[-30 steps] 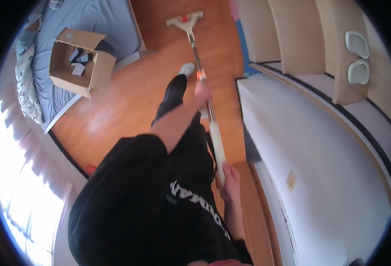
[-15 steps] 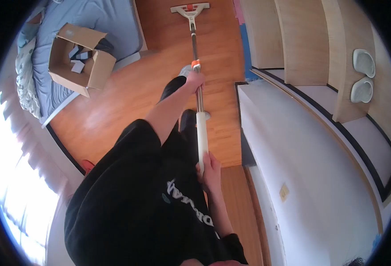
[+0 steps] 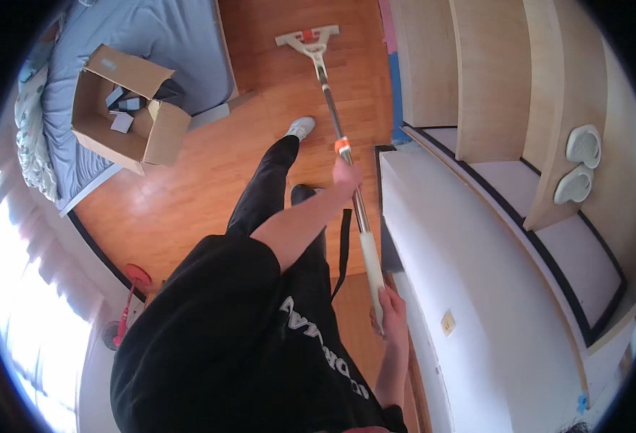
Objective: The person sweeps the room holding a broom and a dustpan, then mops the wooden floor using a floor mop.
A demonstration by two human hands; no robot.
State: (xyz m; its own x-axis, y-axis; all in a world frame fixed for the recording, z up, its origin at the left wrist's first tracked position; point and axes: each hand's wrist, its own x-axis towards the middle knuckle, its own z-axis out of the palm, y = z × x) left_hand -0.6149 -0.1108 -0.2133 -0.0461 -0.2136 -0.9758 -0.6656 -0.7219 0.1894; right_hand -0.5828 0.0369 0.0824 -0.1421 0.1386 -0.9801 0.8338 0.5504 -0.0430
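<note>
My left hand (image 3: pixel 347 175) is wrapped round the metal pole of a mop (image 3: pixel 335 115), just below its orange collar. Lower down, my right hand (image 3: pixel 392 312) closes on the white grip (image 3: pixel 371 267) near the pole's end. The pole runs at a slant away from me, leaning to the upper left. Its wide white head (image 3: pixel 308 45) with a red middle part rests on the wooden floor (image 3: pixel 267 79). A white shoe (image 3: pixel 302 128) stands left of the pole.
On the left, an open cardboard box (image 3: pixel 109 135) with dark and white small boxes lies on a blue-sheeted bed (image 3: pixel 152 36). To the right are a low white wall (image 3: pixel 448 238) and wooden shelves (image 3: pixel 491 79) with white slippers (image 3: pixel 584 146). A red long-handled object (image 3: pixel 137 275) stands lower left.
Both hands and the grip end of the mop have swung to the right, so the pole slants more. The mop head stays nearly in place, slightly turned. My legs show more widely apart.
</note>
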